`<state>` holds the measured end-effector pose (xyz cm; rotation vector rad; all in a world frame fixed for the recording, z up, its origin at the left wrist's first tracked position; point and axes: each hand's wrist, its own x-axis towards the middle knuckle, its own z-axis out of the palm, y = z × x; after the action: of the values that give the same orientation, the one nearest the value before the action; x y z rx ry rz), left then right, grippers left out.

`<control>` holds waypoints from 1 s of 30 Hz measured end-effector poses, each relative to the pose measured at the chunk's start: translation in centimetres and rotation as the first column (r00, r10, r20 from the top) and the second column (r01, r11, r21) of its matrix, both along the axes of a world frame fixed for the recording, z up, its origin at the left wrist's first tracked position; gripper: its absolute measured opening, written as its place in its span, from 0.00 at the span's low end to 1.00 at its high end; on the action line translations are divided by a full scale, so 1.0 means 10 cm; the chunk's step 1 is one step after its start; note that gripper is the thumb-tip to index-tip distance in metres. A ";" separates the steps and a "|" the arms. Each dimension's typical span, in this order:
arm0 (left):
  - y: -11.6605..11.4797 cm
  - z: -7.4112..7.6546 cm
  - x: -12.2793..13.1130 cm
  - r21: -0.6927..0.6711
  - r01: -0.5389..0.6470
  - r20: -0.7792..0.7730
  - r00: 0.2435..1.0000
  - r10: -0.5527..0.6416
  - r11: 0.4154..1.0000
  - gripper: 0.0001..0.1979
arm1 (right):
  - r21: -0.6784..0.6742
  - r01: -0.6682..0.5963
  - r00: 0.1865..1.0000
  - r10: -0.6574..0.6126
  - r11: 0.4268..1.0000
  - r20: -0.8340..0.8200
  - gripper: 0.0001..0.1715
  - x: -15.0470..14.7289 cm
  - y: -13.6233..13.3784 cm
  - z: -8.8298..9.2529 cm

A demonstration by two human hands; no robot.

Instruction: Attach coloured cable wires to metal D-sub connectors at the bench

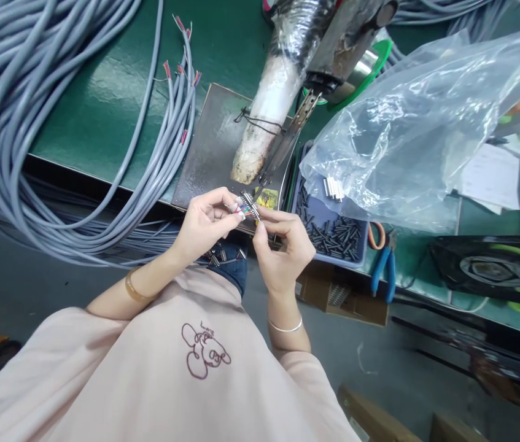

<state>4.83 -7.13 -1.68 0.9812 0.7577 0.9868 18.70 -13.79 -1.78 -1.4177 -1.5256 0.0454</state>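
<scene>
My left hand [211, 218] is closed in a pinch on the thin coloured wires [244, 210] of a cable end. My right hand [286, 245] grips a metal multi-pin connector [251, 206] between thumb and fingers. The wires meet the connector's pin side; whether each one is attached is too small to tell. Just above the connector hangs the tip of a soldering iron [294, 132], pointing down. Beside the iron, a white plastic-wrapped tube [260, 123] is bound with thin dark wire. Below my hands, several connectors [216, 256] on cables lie near my lap.
Grey cables [6, 123] lie coiled at left, some with stripped ends. At right stands a blue tray [361, 264] of black sleeves, partly under a clear plastic bag [407, 123]. Blue-handled pliers [384, 270] lie beside it. A dark plate [209, 141] covers the bench edge.
</scene>
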 end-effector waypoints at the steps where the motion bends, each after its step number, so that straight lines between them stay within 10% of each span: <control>1: 0.01 0.01 0.00 0.005 -0.002 -0.006 1.000 0.002 1.000 0.10 | 0.001 -0.001 1.000 0.001 1.000 -0.001 0.09 0.00 0.01 0.00; 30: 0.11 0.13 -0.01 0.037 0.045 -0.108 0.993 -0.041 0.998 0.08 | 0.032 -0.008 0.994 0.004 0.999 0.112 0.11 0.01 0.03 0.05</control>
<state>4.71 -6.03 -0.39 1.0876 0.8058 0.9204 18.80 -13.44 -1.29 -1.4097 -1.6152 -0.0559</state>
